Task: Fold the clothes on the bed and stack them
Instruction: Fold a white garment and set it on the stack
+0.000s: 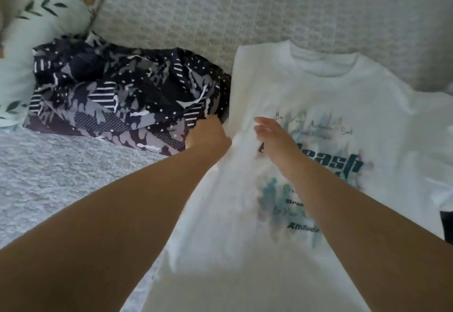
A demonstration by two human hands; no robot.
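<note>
White T-shirt (306, 86), of thin, soft, smooth knit with a ribbed round collar, is lying front-up on the right half of the bed (220, 17), collar at the far end and hem running toward the near edge of the view; its chest is bearing a blurred teal and grey splash print with dark lettering, partly legible; its left side is lying folded inward along a straight vertical edge, while the right sleeve is spreading out flat to the right. Left hand (208, 135) is resting at that folded left edge, fingers curling under the cloth and gripping it, though the fingertips are hidden beneath the fabric; right hand (274, 135) is lying on the print with fingers straight, slightly spread and holding nothing; both bare forearms are crossing the near part of the shirt and covering part of the lettering. Patterned garment (117, 95), dark navy with grey patches, white dots and stripes, is lying crumpled in soft folds just to the left, touching the shirt's edge. Bed cover is showing a pale grey, quilted, nubbly texture. Pillow (36, 17), pale with a leaf print, is lying at the far left, behind the patterned garment. A small dark object (446, 223) is showing at the right edge, unidentifiable.
</note>
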